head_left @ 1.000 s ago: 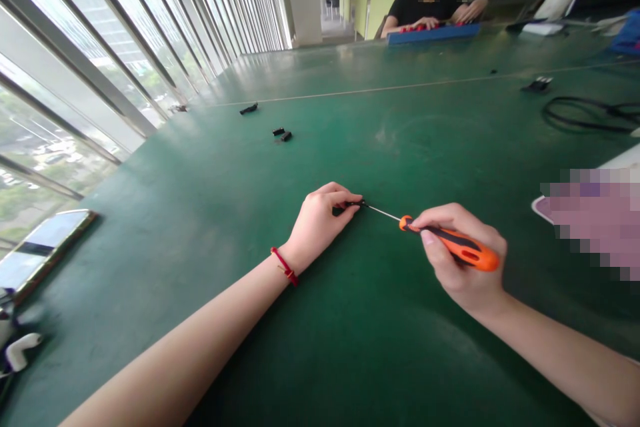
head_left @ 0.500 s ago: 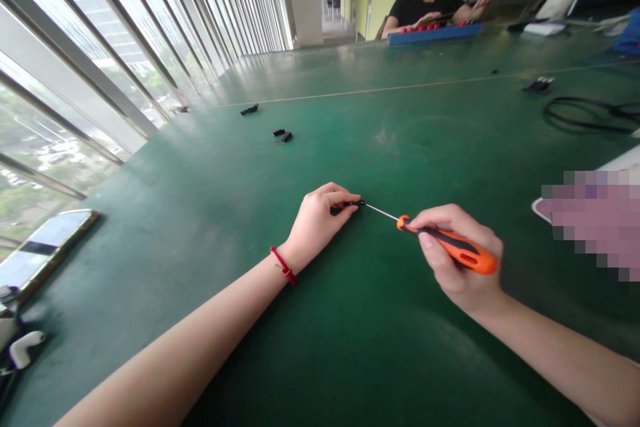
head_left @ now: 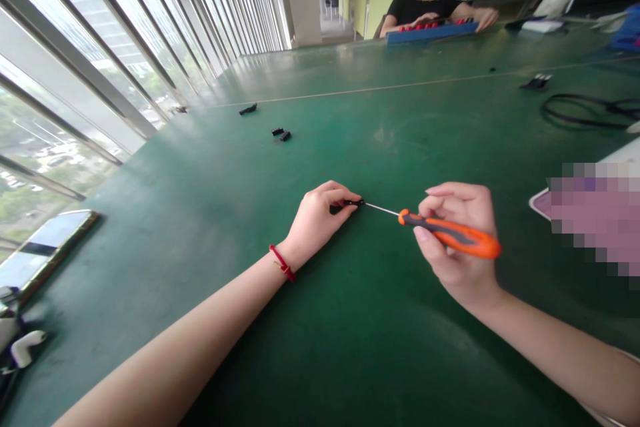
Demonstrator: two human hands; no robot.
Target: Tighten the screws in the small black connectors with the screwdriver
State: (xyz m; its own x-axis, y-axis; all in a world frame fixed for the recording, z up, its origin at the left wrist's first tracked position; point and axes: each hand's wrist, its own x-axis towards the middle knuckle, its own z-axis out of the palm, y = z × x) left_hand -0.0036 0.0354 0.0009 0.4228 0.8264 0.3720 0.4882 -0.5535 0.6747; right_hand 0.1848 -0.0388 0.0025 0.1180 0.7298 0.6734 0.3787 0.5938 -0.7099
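Between the thumb and fingertips of my left hand (head_left: 325, 217) is a small black part (head_left: 355, 203), pinched just at the green table (head_left: 240, 340). Most of that part is covered by the fingers. My right hand (head_left: 463, 247) has a screwdriver (head_left: 450, 233) with an orange and dark grey handle, resting against the thumb and fingers in a loosened hold. Its thin metal shaft points left, and the tip meets the black part. A red cord bracelet circles my left wrist.
Small black pieces (head_left: 285, 136) lie beyond my left hand, another (head_left: 248, 109) farther off. At left are a phone (head_left: 45, 247) and a white earbud (head_left: 25, 348). A black cable (head_left: 575, 110) is at right. Across the table a person (head_left: 425, 7) sits behind a blue tray (head_left: 430, 32).
My right fingers have uncurled from the screwdriver handle, which has turned and tipped up slightly. My left hand stays put. Across the table, the person's raised hand has come down by the blue tray.
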